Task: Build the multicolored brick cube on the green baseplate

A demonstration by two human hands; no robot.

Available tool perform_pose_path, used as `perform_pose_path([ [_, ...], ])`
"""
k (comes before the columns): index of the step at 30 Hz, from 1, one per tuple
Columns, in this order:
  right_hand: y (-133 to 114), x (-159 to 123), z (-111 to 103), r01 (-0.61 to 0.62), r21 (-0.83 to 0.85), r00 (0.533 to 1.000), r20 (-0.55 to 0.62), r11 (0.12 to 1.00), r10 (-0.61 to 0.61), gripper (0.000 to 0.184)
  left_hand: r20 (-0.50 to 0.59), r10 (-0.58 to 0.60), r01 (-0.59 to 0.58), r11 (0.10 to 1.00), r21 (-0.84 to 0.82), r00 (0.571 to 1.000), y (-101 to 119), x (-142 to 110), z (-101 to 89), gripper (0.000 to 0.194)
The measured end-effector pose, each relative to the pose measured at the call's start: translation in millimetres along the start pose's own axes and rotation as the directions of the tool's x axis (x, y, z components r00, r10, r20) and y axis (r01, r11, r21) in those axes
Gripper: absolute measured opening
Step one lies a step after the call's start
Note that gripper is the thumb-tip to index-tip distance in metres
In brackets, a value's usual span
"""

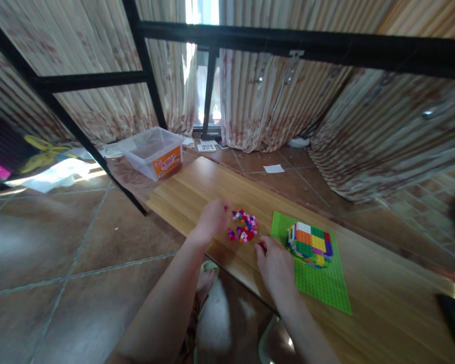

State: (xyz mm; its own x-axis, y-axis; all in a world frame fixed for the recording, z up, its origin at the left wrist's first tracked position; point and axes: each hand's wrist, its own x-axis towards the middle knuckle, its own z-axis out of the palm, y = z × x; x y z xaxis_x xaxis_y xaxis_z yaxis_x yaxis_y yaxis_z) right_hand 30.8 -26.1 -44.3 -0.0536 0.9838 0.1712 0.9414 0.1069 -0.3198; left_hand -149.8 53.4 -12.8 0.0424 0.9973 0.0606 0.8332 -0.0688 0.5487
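Note:
My left hand (214, 218) is closed just left of a loose pile of small toy bricks (252, 222), mostly pink, red and purple. Whether anything is between its fingers is hidden. Right of the pile, my right hand (276, 260) pinches a small red brick (263, 245) near the edge of a green baseplate (322, 290). On that baseplate stands a block-shaped build of multicoloured bricks (310, 242), with white, orange, green, yellow and purple pieces on its top.
The long wooden bench (197, 184) carries all of this. Beyond its far left end sits a clear plastic box (151, 151) with an orange label. Black metal bars (250, 38) cross in front of curtains. White paper (273, 168) lies on the tiled floor.

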Motion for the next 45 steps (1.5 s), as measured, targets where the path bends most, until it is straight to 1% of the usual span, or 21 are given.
perform_pose_path([
  [2, 2, 4, 3, -0.006, 0.021, 1.0, -0.024, 1.0, 0.007, 0.016, 0.086, 0.028, -0.029, 0.999, 0.02, 0.996, -6, 1, -1.5, 0.027],
  [6, 0, 11, 7, 0.012, 0.093, 0.998, -0.063, 0.996, -0.006, 0.017, 0.255, 0.046, -0.056, 0.998, 0.031, 0.966, -10, -1, -5.3, 0.026],
  [9, -2, 13, 7, 0.023, 0.151, 0.997, -0.07, 0.988, -0.012, 0.019, 0.308, 0.069, -0.074, 0.997, 0.006, 0.949, -10, -3, -8.1, 0.029],
  [14, -4, 11, 2, 0.008, 0.265, 0.999, -0.036, 0.964, 0.002, 0.022, 0.397, 0.164, -0.179, 0.984, 0.002, 0.903, -4, -6, -11.6, 0.027],
  [16, -5, 11, 0, 0.009, 0.292, 0.999, -0.032, 0.956, 0.0, 0.023, 0.403, 0.174, -0.182, 0.983, -0.019, 0.899, -2, -8, -12.2, 0.03],
  [18, -6, 11, -2, 0.01, 0.311, 1.0, -0.03, 0.95, 0.0, 0.024, 0.384, 0.167, -0.17, 0.985, -0.026, 0.908, 1, -9, -12.2, 0.03],
  [21, -6, 11, -4, 0.015, 0.332, 0.999, -0.032, 0.943, -0.005, 0.023, 0.35, 0.153, -0.158, 0.987, -0.015, 0.924, 2, -11, -11.4, 0.022],
  [25, -6, 12, -7, 0.017, 0.365, 0.999, -0.054, 0.931, 0.002, 0.022, 0.341, 0.176, -0.182, 0.983, -0.013, 0.924, 0, -8, -10.9, 0.013],
  [27, -6, 12, -10, 0.014, 0.412, 0.997, -0.079, 0.911, 0.021, 0.021, 0.336, 0.19, -0.18, 0.982, -0.06, 0.923, -1, -6, -9.9, 0.007],
  [29, -6, 12, -11, 0.014, 0.507, 0.994, -0.098, 0.862, 0.041, 0.021, 0.329, 0.239, -0.184, 0.964, -0.19, 0.914, 0, -4, -7.0, 0.007],
  [30, -7, 13, -12, 0.014, 0.573, 0.994, -0.1, 0.82, 0.052, 0.021, 0.323, 0.282, -0.192, 0.94, -0.283, 0.903, 2, -4, -4.6, 0.009],
  [32, -8, 14, -14, 0.012, 0.705, 0.994, -0.088, 0.709, 0.071, 0.022, 0.301, 0.38, -0.208, 0.855, -0.475, 0.875, 8, -5, 1.2, 0.013],
  [34, -9, 15, -16, 0.001, 0.792, 0.992, -0.08, 0.611, 0.102, 0.022, 0.287, 0.447, -0.205, 0.773, -0.6, 0.847, 16, -8, 6.8, 0.014],
  [38, -9, 18, -24, -0.036, 0.87, 0.98, -0.064, 0.491, 0.187, 0.013, 0.314, 0.471, -0.142, 0.709, -0.691, 0.824, 30, -13, 10.1, 0.015],
  [42, 1, 19, -27, -0.133, 0.943, 0.969, 0.059, 0.304, 0.239, 0.018, 0.339, 0.52, -0.065, 0.612, -0.788, 0.784, 34, -13, 6.2, 0.016],
  [43, 4, 20, -26, -0.16, 0.949, 0.964, 0.092, 0.273, 0.249, 0.02, 0.336, 0.522, -0.051, 0.594, -0.803, 0.784, 33, -12, 5.1, 0.016],
  [44, 7, 20, -24, -0.178, 0.944, 0.961, 0.107, 0.276, 0.253, 0.022, 0.326, 0.509, -0.039, 0.582, -0.812, 0.797, 32, -11, 4.2, 0.017],
  [45, 9, 19, -21, -0.18, 0.928, 0.962, 0.098, 0.325, 0.254, 0.021, 0.311, 0.484, -0.029, 0.575, -0.818, 0.818, 30, -9, 3.4, 0.018],
])
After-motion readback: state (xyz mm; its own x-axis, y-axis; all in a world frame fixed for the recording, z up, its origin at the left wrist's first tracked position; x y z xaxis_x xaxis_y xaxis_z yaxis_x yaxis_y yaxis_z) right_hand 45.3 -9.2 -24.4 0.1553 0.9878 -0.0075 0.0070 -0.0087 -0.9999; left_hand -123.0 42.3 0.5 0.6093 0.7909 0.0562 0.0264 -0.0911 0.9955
